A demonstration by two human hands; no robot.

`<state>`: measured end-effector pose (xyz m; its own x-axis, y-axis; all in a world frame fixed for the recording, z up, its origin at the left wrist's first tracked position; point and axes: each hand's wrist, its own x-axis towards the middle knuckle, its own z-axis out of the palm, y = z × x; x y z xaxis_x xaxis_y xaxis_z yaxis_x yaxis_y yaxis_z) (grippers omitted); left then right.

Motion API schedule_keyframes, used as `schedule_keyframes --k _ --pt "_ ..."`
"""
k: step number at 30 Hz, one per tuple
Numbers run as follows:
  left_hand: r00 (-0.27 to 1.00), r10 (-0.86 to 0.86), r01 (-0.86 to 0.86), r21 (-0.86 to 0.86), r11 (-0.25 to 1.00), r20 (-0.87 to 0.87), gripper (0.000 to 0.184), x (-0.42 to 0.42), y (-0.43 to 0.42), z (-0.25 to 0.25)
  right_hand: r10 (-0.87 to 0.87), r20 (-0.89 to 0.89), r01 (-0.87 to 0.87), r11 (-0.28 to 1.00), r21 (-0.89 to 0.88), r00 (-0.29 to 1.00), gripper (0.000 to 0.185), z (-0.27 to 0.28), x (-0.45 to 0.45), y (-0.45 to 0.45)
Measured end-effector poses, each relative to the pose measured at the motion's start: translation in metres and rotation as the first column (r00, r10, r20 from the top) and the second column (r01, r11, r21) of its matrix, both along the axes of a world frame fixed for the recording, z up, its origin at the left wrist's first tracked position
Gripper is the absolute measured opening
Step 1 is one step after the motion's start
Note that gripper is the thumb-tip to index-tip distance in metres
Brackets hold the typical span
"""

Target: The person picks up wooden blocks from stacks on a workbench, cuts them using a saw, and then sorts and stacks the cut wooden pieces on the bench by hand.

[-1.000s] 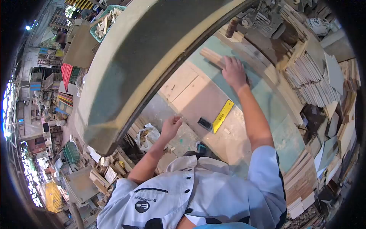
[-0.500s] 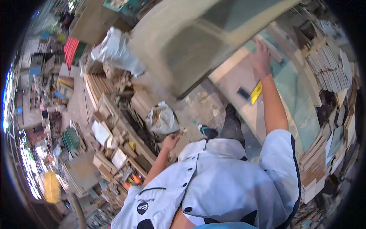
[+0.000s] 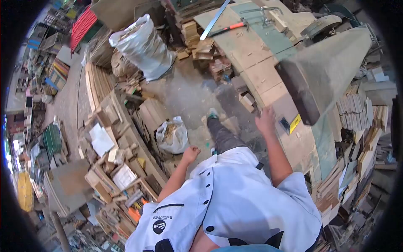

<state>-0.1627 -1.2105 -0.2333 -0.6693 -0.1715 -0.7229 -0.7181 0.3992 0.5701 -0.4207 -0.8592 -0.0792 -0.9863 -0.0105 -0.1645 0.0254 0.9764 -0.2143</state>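
My left hand [image 3: 191,154] is curled into a loose fist at my left side, with nothing visible in it. Nearest to it is a white plastic bag [image 3: 178,143] of wood scraps on the floor. My right hand [image 3: 265,121] hangs at the near edge of the workbench [image 3: 268,77], fingers loosely apart and holding nothing that I can see; whether it touches the edge is unclear. Just right of it on the bench lie a small dark rectangular item [image 3: 285,124] and a flat yellow item [image 3: 295,124]. A large tapered grey-beige object [image 3: 331,71] covers part of the bench.
A hammer [image 3: 228,29], a metal ruler [image 3: 215,19] and a clamp [image 3: 263,16] lie at the bench's far end. A full white sack [image 3: 145,48] stands on the dusty floor [image 3: 184,92]. Stacked boards [image 3: 354,111] are on the right; wood offcuts [image 3: 113,159] crowd the left.
My right hand has come back from the bench top to its near edge. The large tapered object has shifted rightward in view, uncovering the hammer and ruler. My legs have changed position.
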Motion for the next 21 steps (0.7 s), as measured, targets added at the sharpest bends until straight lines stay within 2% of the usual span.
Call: schedule_keyframes --k 3,5,8,9,10,11,13,14,16,17,19,20,21 --pt "0.999 -0.048 0.048 0.052 0.997 -0.013 0.044 -0.046 -0.024 -0.01 -0.015 0.044 0.014 1.0 0.007 0.999 0.058 0.007 -0.005 -0.007" --pt "0.998 -0.07 0.07 0.072 0.995 -0.007 0.043 -0.09 -0.048 -0.002 -0.124 0.135 0.124 0.992 0.005 0.983 0.056 0.003 -0.014 -0.01" --pt "0.986 -0.144 0.144 0.006 0.99 0.078 0.039 -0.145 -0.104 0.029 -0.27 0.195 0.289 0.954 -0.077 0.943 0.052 0.002 -0.029 -0.021" --pt "0.984 -0.148 0.158 -0.096 0.983 0.098 0.037 -0.161 -0.126 0.041 -0.306 0.204 0.329 0.94 -0.089 0.93 0.052 0.001 -0.038 -0.026" --pt "0.98 -0.157 0.179 -0.196 0.964 0.124 0.035 -0.171 -0.151 0.048 -0.336 0.238 0.345 0.939 0.003 0.911 0.052 0.003 -0.046 -0.029" --pt "0.969 -0.201 0.228 -0.203 0.952 0.142 0.035 -0.176 -0.184 0.034 -0.367 0.273 0.354 0.93 0.097 0.889 0.052 0.004 -0.051 -0.032" --pt "0.994 -0.053 0.07 -0.174 0.982 0.101 0.034 -0.191 -0.249 -0.022 -0.384 0.29 0.37 0.923 0.104 0.877 0.054 0.017 -0.051 -0.035" --pt "0.989 -0.096 0.114 -0.174 0.978 0.111 0.034 -0.208 -0.262 -0.011 -0.378 0.244 0.376 0.925 0.056 0.893 0.054 0.017 -0.046 -0.037" --pt "0.992 -0.001 0.018 -0.132 0.991 0.13 0.033 -0.258 -0.285 0.021 -0.394 0.147 0.402 0.915 -0.025 0.907 0.056 0.019 -0.039 -0.043" --pt "0.99 -0.048 0.066 -0.139 0.988 0.133 0.033 -0.285 -0.292 0.028 -0.437 0.152 0.446 0.895 -0.03 0.887 0.056 0.015 -0.037 -0.043" --pt "0.981 -0.189 0.19 -0.046 0.981 0.038 0.031 -0.339 -0.299 0.034 -0.448 0.141 0.459 0.887 -0.054 0.883 0.059 0.0 -0.037 -0.035" --pt "0.958 -0.286 0.287 0.001 0.958 -0.032 0.03 -0.374 -0.276 0.072 -0.5 0.2 0.52 0.852 -0.061 0.843 0.057 -0.004 -0.038 -0.031" --pt "0.952 -0.295 0.3 0.072 0.951 -0.079 0.03 -0.4 -0.26 0.084 -0.546 0.259 0.579 0.812 -0.069 0.797 0.055 -0.006 -0.042 -0.026"
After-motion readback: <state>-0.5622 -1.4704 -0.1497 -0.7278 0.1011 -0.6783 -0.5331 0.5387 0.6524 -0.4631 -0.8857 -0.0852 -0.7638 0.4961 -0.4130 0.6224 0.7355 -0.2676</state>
